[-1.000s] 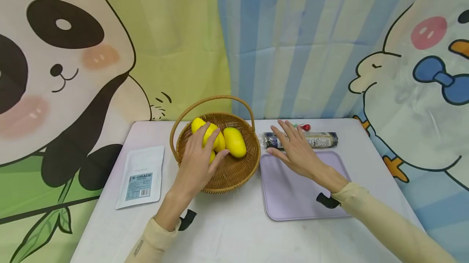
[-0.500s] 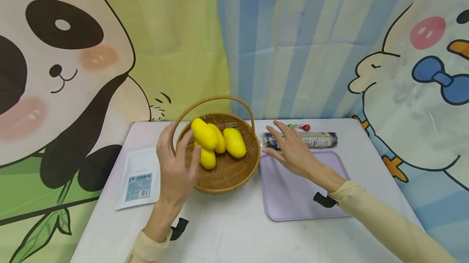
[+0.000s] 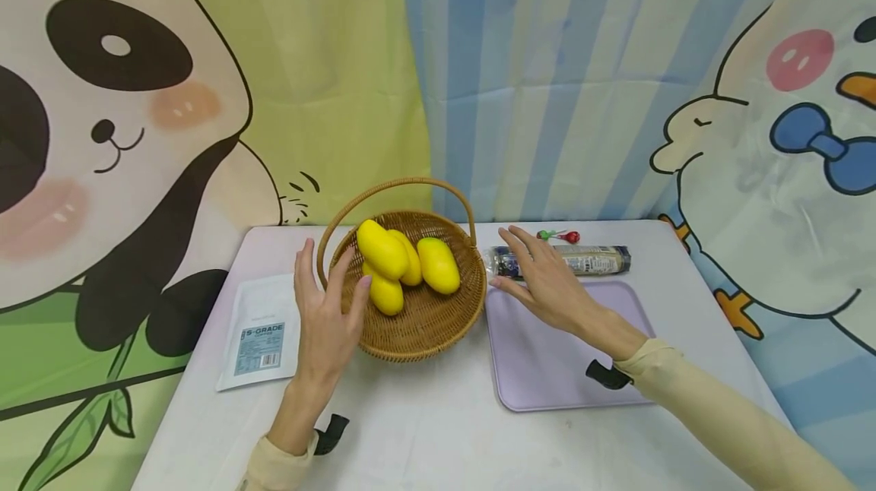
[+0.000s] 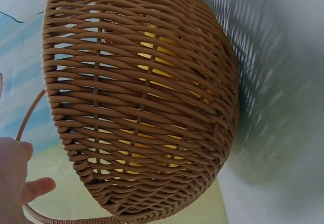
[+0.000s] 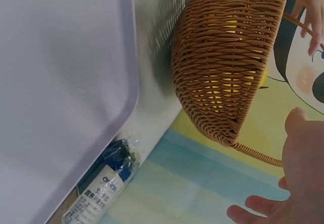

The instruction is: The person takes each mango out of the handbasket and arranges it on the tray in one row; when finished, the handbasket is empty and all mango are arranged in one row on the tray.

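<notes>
A round wicker basket [image 3: 427, 339] with an arched handle holds several yellow mangoes [image 3: 439, 266]. Three of them are heaped at its left, one apart at the right. My left hand [image 3: 324, 327] hovers by the basket's left rim, fingers loosely spread, gripping nothing; whether a fingertip touches the rim I cannot tell. In the left wrist view, the basket's woven side [image 4: 147, 82] fills the middle, with mango yellow showing through the gaps. My right hand [image 3: 550, 284], also spread and holding nothing, is over the back left part of a lilac tray [image 3: 541, 369], right of the basket.
A white coffee pouch [image 3: 256, 354] lies left of the basket. Behind the tray is a long clear-wrapped pack [image 3: 595, 261] with printed labels. Small red and green items [image 3: 568, 237], possibly lollipops, lie behind it. A printed curtain [image 3: 520, 96] hangs at the table's back.
My left hand has drawn back from above the mangoes to the left rim of the basket, uncovering the fruit. The right hand has shifted very slightly left; the mangoes look unmoved.
</notes>
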Demonstrator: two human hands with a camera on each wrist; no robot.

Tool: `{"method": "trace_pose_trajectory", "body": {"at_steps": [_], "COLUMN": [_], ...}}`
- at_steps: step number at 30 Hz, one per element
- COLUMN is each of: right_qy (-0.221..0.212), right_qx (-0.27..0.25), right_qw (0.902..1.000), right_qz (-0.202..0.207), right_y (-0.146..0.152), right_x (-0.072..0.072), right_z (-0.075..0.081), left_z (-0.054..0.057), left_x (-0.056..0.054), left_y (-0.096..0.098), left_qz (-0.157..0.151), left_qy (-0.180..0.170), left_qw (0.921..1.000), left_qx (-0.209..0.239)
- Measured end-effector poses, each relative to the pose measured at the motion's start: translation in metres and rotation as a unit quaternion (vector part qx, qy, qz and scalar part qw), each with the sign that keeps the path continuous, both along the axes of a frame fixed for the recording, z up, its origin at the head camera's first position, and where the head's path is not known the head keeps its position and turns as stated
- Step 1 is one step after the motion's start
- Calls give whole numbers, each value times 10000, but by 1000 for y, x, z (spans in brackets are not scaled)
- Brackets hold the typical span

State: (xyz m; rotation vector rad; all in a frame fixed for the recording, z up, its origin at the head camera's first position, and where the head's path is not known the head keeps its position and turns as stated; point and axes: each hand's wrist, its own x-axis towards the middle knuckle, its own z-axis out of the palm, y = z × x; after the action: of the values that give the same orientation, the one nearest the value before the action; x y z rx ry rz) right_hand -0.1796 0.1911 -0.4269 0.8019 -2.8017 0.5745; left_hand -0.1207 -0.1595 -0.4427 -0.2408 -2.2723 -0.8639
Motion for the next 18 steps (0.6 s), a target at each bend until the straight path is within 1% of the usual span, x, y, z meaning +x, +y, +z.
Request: {"method": "trace_pose_trajectory", "body": {"at_steps": [5, 9, 12, 14, 18], "right_qy": [6, 51, 100, 140, 228], "right_qx": [-24, -41, -75, -98, -148], "right_qw": [10000, 9999, 9997, 9996, 9992], "right_qz": [39, 128, 199, 227, 285], "right_y": [-3, -5, -8, -9, -13], "right_x": [3, 5, 6, 6, 6], "right_z": [2, 4, 6, 7, 8], "left_z": [-7, -10, -12, -13, -15], "left_x": [1, 1, 0, -1, -2], "left_y": [-1, -3, -3, -3, -3], "left_qz": [23, 51, 109, 110, 55], "left_qy": [-679, -1223, -1555, -1673, -1757], "left_qw": [9975, 9917, 9866, 9842, 9821], "left_qx": [199, 384, 489, 569, 673]}}
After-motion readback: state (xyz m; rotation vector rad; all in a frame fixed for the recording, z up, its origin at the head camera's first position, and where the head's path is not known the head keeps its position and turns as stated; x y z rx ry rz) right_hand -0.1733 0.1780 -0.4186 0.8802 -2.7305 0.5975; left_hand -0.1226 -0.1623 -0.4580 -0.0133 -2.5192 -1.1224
